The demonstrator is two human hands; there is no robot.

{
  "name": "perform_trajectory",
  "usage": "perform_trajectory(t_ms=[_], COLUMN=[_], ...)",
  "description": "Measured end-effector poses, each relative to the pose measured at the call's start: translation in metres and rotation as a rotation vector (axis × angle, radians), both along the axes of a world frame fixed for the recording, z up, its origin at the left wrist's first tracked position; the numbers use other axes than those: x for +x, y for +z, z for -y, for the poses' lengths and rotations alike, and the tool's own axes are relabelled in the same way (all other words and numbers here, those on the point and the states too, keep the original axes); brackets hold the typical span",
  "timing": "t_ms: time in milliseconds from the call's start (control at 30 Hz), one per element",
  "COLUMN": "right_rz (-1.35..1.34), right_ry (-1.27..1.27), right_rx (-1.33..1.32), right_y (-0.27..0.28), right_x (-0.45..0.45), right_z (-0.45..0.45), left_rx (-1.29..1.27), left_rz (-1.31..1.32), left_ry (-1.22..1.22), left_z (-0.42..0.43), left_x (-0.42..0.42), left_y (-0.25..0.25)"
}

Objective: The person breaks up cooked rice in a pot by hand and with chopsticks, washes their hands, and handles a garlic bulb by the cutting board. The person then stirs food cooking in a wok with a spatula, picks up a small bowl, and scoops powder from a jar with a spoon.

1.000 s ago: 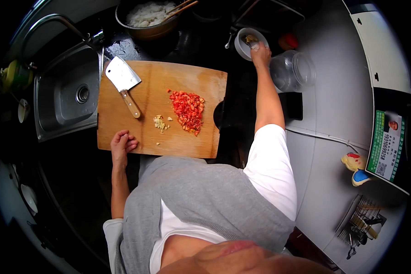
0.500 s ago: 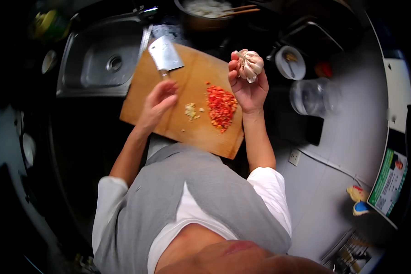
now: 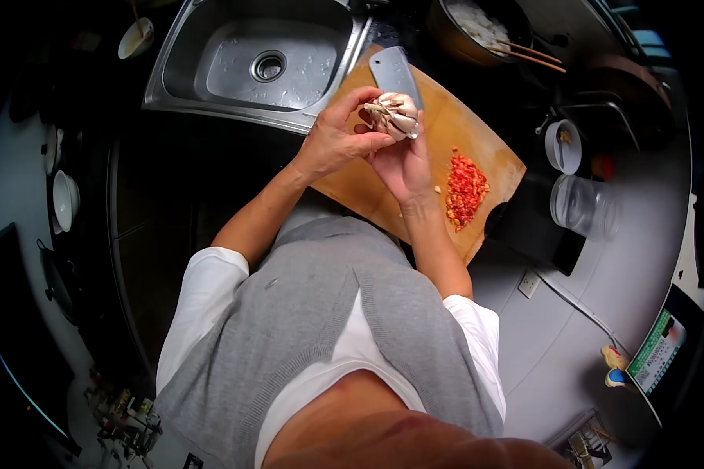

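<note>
A garlic bulb [image 3: 394, 116] is held between both hands above the wooden cutting board [image 3: 360, 187]. My left hand [image 3: 338, 139] grips the bulb from its left side with thumb and fingers. Under and to the right of it, my right hand [image 3: 403, 168] cups the same bulb. Behind the hands lies a cleaver [image 3: 396, 72], its blade showing and its handle hidden. Chopped red chili [image 3: 467, 191] forms a pile on the right part of the board. Small pale bits lie left of the pile; the hands hide more of that area.
The steel sink [image 3: 305, 66] is at the upper left. A pot [image 3: 446, 39] with white food and chopsticks stands at the top. On the right are a small white bowl [image 3: 563, 159], a clear jar [image 3: 575, 205] and a wall outlet [image 3: 529, 284].
The view has swung toward the sink. My right hand, earlier at the small bowl, has brought a garlic bulb over the board. My left hand has risen from the board and taken hold of it too.
</note>
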State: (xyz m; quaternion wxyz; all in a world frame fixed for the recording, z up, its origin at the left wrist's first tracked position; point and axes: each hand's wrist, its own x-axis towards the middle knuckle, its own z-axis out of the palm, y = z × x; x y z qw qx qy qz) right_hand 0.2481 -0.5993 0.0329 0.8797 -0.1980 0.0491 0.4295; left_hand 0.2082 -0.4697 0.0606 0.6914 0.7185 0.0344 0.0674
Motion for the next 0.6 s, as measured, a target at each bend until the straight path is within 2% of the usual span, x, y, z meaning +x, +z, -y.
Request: perform_trajectory(t_ms=[67,100,167,267,433,500,533,600], right_rz=[0.151,0.143,0.227,0.209,0.289,0.292,0.292,0.306], right_ry=[0.055,0.059,-0.073,-0.091,-0.150,-0.213,-0.222,-0.287], right_rx=[-0.138,-0.147,-0.327,-0.330,-0.304,-0.270,-0.270,-0.283], right_y=[0.000,0.003,0.008,0.002,0.003,0.001,0.001,0.001], right_x=[0.001,-0.001,-0.003,-0.005,-0.012,-0.017,-0.020,-0.025], right_z=[-0.012,-0.025,-0.036,-0.047,-0.069,-0.075,-0.078,-0.083], left_rx=[0.066,0.056,0.316,0.219,0.100,-0.038,-0.038,0.144], left_rz=[-0.016,-0.024,0.170,0.086,0.182,0.154,0.155,0.195], left_ry=[0.012,0.015,0.052,0.033,-0.007,-0.051,-0.060,-0.088], left_z=[-0.018,-0.034,-0.051,-0.069,-0.091,-0.098,-0.102,-0.110], left_x=[-0.005,-0.008,-0.007,-0.010,-0.012,-0.012,-0.012,-0.012], left_y=[-0.001,-0.006,-0.015,-0.018,-0.021,-0.018,-0.014,-0.007])
